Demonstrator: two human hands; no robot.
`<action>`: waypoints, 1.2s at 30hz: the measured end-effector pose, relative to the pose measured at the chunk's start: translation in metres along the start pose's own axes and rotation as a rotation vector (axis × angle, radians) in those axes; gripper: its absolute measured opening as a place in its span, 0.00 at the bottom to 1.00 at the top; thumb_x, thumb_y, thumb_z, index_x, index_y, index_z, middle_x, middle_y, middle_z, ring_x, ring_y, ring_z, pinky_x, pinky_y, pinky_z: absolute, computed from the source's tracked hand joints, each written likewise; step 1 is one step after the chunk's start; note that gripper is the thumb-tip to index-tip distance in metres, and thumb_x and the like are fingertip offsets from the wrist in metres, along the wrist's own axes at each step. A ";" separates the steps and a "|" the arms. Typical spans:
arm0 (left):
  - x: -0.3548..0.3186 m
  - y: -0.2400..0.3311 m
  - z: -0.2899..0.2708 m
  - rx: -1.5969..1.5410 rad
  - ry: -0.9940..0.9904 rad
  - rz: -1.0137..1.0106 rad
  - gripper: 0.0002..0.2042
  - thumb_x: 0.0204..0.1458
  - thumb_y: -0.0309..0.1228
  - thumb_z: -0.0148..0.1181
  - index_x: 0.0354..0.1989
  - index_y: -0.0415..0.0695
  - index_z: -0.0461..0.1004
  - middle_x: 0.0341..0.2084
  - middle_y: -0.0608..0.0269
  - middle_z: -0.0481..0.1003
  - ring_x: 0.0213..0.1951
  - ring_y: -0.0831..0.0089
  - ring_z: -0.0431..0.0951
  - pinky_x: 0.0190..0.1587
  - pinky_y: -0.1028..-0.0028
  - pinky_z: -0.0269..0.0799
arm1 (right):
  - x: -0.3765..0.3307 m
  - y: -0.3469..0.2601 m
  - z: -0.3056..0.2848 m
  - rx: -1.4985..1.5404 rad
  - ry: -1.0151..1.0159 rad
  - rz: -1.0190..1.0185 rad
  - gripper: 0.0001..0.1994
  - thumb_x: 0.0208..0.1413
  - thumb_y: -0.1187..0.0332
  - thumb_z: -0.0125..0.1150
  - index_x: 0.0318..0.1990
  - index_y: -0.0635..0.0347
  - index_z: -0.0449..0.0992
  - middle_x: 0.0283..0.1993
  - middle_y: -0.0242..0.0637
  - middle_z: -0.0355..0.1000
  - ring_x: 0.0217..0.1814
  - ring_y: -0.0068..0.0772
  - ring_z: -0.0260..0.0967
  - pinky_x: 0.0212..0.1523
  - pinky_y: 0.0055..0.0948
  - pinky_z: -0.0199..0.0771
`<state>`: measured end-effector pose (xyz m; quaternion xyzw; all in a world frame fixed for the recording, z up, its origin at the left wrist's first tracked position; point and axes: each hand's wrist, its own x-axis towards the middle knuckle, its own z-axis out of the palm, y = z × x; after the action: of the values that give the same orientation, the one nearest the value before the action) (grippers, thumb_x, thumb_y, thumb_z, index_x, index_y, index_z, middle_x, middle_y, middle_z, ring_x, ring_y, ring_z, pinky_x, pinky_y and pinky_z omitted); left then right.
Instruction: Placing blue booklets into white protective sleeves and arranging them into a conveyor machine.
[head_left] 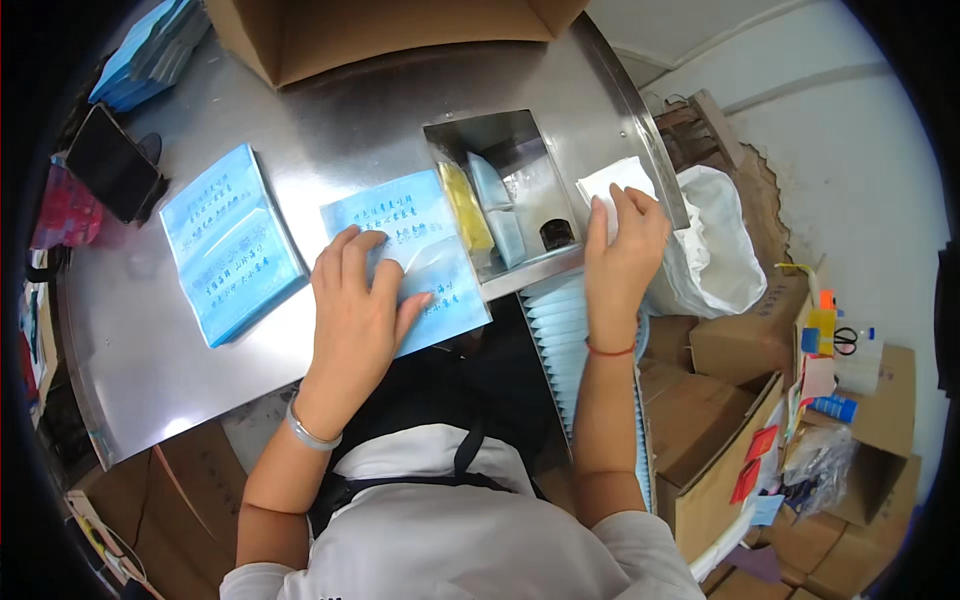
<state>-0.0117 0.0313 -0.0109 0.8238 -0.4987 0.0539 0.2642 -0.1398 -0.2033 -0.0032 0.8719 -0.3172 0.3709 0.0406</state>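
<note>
My left hand (358, 300) lies with spread fingers on a flat blue printed plastic packet (445, 225) near the table's front edge. To its left is a stack of similar blue packets (232, 245). My right hand (628, 240) has its thumb and fingertips on a small stack of white paper (618, 178) at the table's right side, gripping its near edge. Between the hands is a rectangular recess (440, 140) in the metal table. Inside it are a yellow packet (464, 210), pale blue packets (505, 235) and a small dark round object (556, 234).
An open cardboard box (400, 40) stands at the far edge of the metal table (150, 400). A phone (112, 155) and more blue packets (150, 60) are far left. Right of the table are a white bag (715, 240) and cardboard boxes (750, 340); folded blue sheets (560, 340) stand below.
</note>
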 end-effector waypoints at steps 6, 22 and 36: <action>0.004 0.000 0.002 -0.008 -0.023 0.017 0.16 0.48 0.36 0.68 0.36 0.39 0.70 0.54 0.47 0.65 0.60 0.44 0.62 0.60 0.52 0.59 | -0.002 0.033 0.016 0.044 -0.112 -0.087 0.10 0.55 0.72 0.61 0.43 0.68 0.79 0.38 0.41 0.69 0.42 0.45 0.65 0.47 0.42 0.68; 0.002 0.004 -0.001 -0.107 -0.172 0.115 0.14 0.46 0.21 0.58 0.43 0.39 0.69 0.61 0.45 0.66 0.66 0.44 0.60 0.66 0.43 0.51 | 0.039 0.060 -0.016 0.167 -0.004 0.280 0.21 0.45 0.82 0.60 0.49 0.56 0.80 0.46 0.42 0.78 0.50 0.45 0.72 0.50 0.38 0.71; 0.004 0.006 0.003 -0.012 -0.130 0.064 0.13 0.46 0.23 0.56 0.43 0.43 0.68 0.62 0.52 0.64 0.69 0.49 0.55 0.69 0.42 0.40 | 0.017 0.042 0.044 -0.131 -0.039 0.042 0.18 0.58 0.63 0.61 0.48 0.71 0.76 0.56 0.52 0.70 0.65 0.59 0.60 0.63 0.57 0.58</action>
<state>-0.0152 0.0249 -0.0096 0.8075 -0.5412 0.0057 0.2343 -0.1281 -0.2588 -0.0301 0.8676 -0.3598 0.3329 0.0835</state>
